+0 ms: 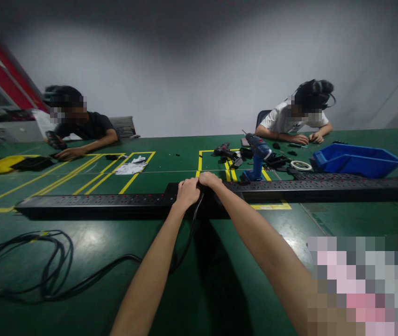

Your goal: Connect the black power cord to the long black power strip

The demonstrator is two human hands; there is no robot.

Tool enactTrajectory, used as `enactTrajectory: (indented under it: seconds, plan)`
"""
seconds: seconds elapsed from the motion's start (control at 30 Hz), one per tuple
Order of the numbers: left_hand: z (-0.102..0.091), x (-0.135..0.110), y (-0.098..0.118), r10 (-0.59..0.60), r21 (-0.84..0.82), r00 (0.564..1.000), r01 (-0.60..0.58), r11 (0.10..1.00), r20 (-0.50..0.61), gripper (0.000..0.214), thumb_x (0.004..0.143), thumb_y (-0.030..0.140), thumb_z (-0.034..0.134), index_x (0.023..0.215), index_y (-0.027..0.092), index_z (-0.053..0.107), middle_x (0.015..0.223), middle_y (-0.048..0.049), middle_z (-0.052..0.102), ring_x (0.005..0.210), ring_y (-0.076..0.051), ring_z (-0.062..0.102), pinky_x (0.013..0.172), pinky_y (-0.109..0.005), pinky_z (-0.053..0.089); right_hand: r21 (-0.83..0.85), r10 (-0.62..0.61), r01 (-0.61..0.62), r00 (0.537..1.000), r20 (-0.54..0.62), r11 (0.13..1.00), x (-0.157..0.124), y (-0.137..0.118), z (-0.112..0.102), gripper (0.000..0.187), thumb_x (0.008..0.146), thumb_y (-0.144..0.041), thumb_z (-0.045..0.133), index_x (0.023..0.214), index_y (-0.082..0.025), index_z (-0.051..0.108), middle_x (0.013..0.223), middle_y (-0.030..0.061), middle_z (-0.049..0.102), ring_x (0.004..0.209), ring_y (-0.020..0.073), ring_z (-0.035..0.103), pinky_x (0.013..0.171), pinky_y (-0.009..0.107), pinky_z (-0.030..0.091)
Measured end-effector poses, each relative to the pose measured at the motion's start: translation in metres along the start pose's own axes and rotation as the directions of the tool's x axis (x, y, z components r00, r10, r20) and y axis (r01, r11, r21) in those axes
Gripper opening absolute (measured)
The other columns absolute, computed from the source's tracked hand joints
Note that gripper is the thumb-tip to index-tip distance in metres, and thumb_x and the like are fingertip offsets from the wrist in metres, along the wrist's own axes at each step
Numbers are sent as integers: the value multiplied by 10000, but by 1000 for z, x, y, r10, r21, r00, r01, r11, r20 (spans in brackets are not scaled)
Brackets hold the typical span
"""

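Observation:
A long black power strip [97, 200] with rows of sockets lies across the green table in front of me. A second black strip [325, 186] stretches to the right. My left hand [188, 192] and my right hand [210, 180] meet at the middle, over a dark block on the strip. Both are closed around the end of a black power cable [195, 224], which hangs down between my wrists. Their fingertips and the cable's end are hidden. From there the cable runs under my left forearm into loose coils at the left.
A blue cordless drill [258, 151] stands beyond the right strip, near a blue bin [356, 159] and a roll of tape [301, 165]. White papers [131, 167] and a yellow tray [4, 164] lie left. Two people sit across the table [171, 161].

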State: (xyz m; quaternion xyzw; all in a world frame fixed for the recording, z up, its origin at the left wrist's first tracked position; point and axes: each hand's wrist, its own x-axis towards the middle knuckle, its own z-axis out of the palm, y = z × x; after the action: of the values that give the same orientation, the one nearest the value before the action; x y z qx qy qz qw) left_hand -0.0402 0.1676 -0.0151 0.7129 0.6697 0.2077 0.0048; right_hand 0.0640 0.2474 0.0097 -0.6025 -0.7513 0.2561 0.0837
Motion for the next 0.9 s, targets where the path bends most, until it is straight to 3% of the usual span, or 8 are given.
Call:
enactTrajectory:
  seconds: [0.13, 0.27, 0.57, 0.9]
  plan:
    - [-1, 1, -4, 36, 2, 999, -36, 999, 35, 316, 859, 147, 430, 1122, 207, 595, 1114, -104, 668, 1074, -289, 580, 981, -438, 395, -13, 16, -16, 1000, -1, 1000, -1, -1, -1, 432, 890, -397, 463, 1241, -225, 647, 1373, 137, 557, 1219, 370, 533, 965, 558, 406]
    - [1, -2, -2, 17, -46, 1000, -17, 999, -6, 337, 852, 115, 413, 1136, 197, 576, 1133, -113, 659, 1103, -286, 568, 1009, -438, 378, -17, 12, -13, 1000, -16, 1000, -3, -2, -1, 428, 896, -408, 456, 1230, -227, 653, 1370, 139, 558, 1215, 376, 533, 967, 576, 395]
    - [1, -1, 0, -32, -104, 999, 31, 994, -10, 393, 871, 79, 350, 1161, 214, 580, 1098, -101, 688, 1105, -275, 589, 1008, -436, 367, -48, 12, -18, 992, -129, 999, -13, -2, 9, 440, 906, -359, 440, 1216, -128, 652, 1241, 215, 623, 1165, 369, 574, 958, 531, 409]
    - [5, 1, -2, -36, -74, 999, 36, 997, -1, 432, 885, 84, 348, 1233, 218, 567, 1204, -84, 660, 1174, -255, 555, 1057, -415, 337, -52, -62, 53, 980, -187, 997, -19, 1, 8, 323, 893, -305, 464, 1049, -166, 710, 1185, 191, 656, 1115, 376, 599, 910, 518, 425]
